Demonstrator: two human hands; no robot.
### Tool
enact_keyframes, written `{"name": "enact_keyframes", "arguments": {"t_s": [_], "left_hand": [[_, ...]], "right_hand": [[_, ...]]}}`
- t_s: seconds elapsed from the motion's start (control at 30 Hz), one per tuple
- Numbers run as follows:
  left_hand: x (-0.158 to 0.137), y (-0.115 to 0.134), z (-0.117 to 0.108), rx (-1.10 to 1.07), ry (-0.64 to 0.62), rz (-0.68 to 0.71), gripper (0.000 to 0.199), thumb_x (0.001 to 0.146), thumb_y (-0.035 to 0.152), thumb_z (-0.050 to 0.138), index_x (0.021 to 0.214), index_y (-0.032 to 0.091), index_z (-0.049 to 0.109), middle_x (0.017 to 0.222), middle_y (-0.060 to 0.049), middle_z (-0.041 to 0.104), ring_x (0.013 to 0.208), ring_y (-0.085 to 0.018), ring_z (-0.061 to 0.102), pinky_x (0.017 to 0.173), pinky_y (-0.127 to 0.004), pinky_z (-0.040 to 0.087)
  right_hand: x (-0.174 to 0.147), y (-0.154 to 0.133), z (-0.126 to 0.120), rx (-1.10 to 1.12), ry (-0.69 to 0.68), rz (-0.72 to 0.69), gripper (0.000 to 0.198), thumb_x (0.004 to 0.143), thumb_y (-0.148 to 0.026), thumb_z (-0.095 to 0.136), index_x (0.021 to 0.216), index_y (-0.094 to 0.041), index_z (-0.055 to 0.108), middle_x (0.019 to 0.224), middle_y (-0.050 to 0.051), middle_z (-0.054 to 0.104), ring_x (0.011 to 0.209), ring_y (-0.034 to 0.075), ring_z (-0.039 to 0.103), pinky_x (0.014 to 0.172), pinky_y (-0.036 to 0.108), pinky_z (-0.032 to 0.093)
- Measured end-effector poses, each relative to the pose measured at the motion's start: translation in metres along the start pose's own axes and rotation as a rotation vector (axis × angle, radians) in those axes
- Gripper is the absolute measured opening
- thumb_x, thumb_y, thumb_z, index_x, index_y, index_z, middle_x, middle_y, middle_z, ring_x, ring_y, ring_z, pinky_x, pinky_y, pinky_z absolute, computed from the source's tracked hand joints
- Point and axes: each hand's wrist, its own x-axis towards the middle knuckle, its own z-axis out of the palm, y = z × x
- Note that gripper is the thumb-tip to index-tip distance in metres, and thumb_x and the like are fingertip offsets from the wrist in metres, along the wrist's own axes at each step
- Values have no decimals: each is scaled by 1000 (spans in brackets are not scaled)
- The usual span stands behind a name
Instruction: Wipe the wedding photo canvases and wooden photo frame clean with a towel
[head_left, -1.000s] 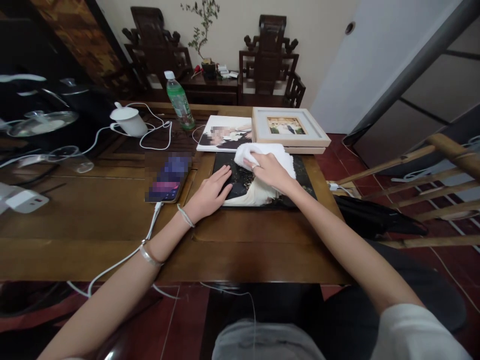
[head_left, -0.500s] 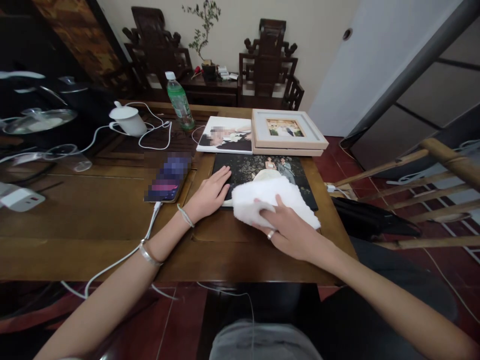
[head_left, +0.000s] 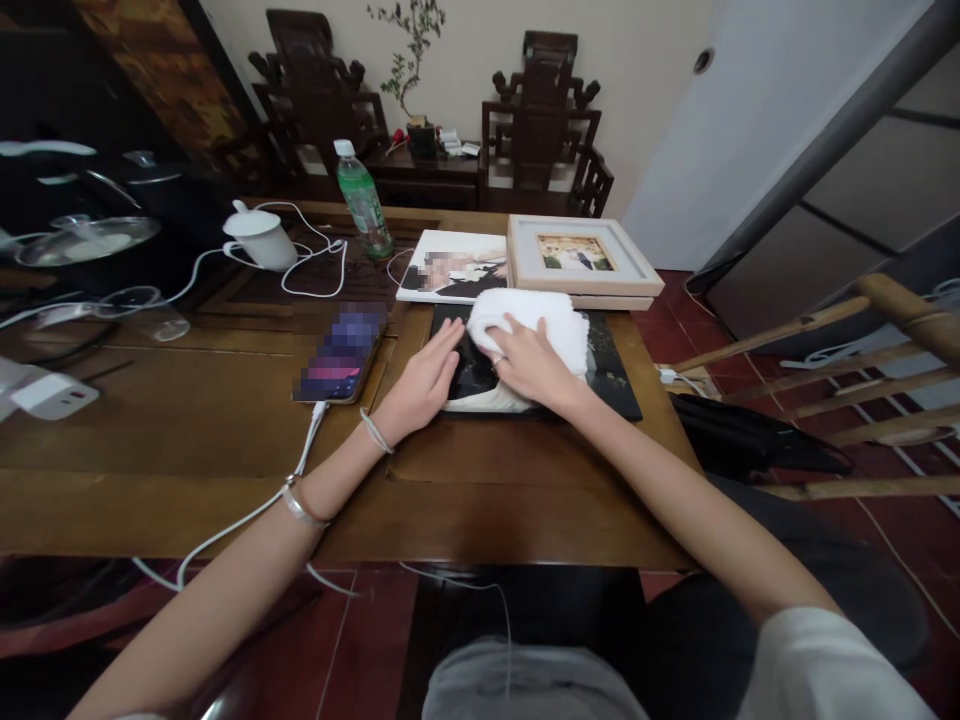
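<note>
A dark photo panel [head_left: 611, 385] lies flat near the right end of the wooden table, its lower edge toward me. My right hand [head_left: 529, 362] presses a folded white cloth [head_left: 559, 318] onto the panel's upper middle, fingers bent into the cloth. The cloth and hand hide most of the printed picture; a pale strip shows along the bottom. My left hand [head_left: 429, 382] rests at the panel's left edge with its fingers stretched out, holding nothing.
Beyond the panel lie a white photo print [head_left: 450, 290] and stacked light-wood picture frames [head_left: 637, 278]. A charging phone [head_left: 341, 355] is to the left, with a green-labelled bottle [head_left: 365, 205], a lidded white cup [head_left: 262, 240] and loose cables. A wooden chair [head_left: 892, 300] stands at right.
My right hand has slid the cloth up and slightly left, from the panel's lower edge to its top, covering the pictured couple. My left hand stays at the left edge.
</note>
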Motion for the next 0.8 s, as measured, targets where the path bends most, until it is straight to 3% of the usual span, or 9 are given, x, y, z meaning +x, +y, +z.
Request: {"name": "enact_keyframes", "arguments": {"t_s": [0.13, 0.33, 0.47, 0.57, 0.67, 0.8], "left_hand": [[0, 6, -6, -91, 157, -11, 53, 102, 43, 22, 144, 15, 41, 152, -9, 39, 143, -19, 30, 119, -41, 24], [1, 1, -4, -42, 130, -16, 55, 102, 43, 24, 142, 11, 43, 151, -12, 40, 143, -21, 31, 119, -41, 25], [0, -4, 0, 38, -27, 9, 53, 100, 38, 29, 142, 9, 41, 153, -14, 36, 144, -23, 29, 118, -44, 25], [-1, -6, 3, 86, -118, -6, 54, 98, 36, 33, 142, 6, 41, 153, -17, 35, 143, -25, 30, 117, -46, 27], [-1, -9, 4, 127, -153, -22, 51, 97, 35, 35, 141, 9, 43, 152, -16, 37, 143, -25, 31, 115, -49, 29], [-2, -10, 6, 143, -159, -24, 50, 96, 33, 35, 140, 10, 44, 152, -15, 38, 143, -25, 31, 114, -49, 30]], "right_hand": [[-10, -25, 8, 37, -83, -208, 36, 85, -9, 42, 116, -17, 61, 132, 18, 58, 140, 35, 29, 105, 72, 19], [-68, -42, -17, 200, -235, -326, 32, 80, -5, 45, 101, -19, 64, 115, 13, 67, 138, 28, 36, 113, 63, 18], [-102, -30, -41, 214, -245, -220, 28, 86, -9, 43, 103, -21, 63, 118, 9, 66, 125, 28, 51, 111, 55, 29], [-109, -8, -49, 124, -218, -59, 22, 94, -22, 40, 98, -20, 62, 101, 10, 68, 107, 31, 60, 92, 48, 46], [-94, 16, -44, 60, -156, 13, 22, 93, -22, 39, 91, -20, 60, 88, 8, 67, 94, 30, 62, 88, 46, 45], [-50, 29, -27, 80, -30, 34, 24, 89, -15, 38, 97, -16, 61, 103, 13, 68, 92, 32, 62, 95, 53, 36]]}}
